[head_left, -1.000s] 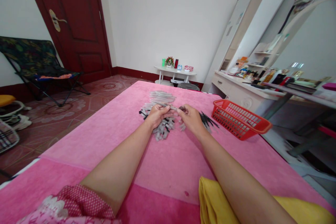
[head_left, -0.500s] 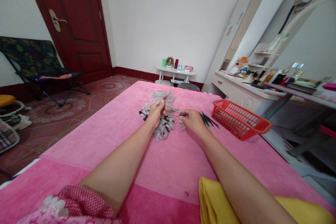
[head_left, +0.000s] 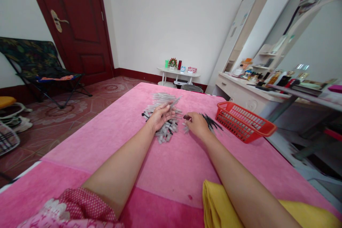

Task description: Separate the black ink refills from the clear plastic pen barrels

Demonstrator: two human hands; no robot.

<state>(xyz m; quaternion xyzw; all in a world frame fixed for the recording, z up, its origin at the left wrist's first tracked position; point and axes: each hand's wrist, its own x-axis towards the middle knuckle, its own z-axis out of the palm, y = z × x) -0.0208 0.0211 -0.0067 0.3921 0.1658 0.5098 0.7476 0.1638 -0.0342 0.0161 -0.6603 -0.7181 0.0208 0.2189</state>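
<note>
1. Head view: grey tubes [head_left: 164, 98] heaped left of the red basket [head_left: 242, 121], partly hidden under the left hand [head_left: 159, 117], too small to count.
2. Left grip wide, fingers spread; right hand [head_left: 196, 124], nearer the basket: grip cannot be told.
3. One basket; black sticks [head_left: 212, 123] beside it, uncountable.

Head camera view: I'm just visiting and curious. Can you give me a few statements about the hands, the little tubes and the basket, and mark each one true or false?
1. The left hand is over a heap of grey tubes. True.
2. The grey tubes are piled inside the red basket. False: they lie on the pink blanket, to the left of the basket.
3. The red basket stands to the right of the right hand. True.
4. The door in the back is white. False: it is dark red, and the wall beside it is white.
5. Thin black sticks lie between the right hand and the basket. True.
</note>
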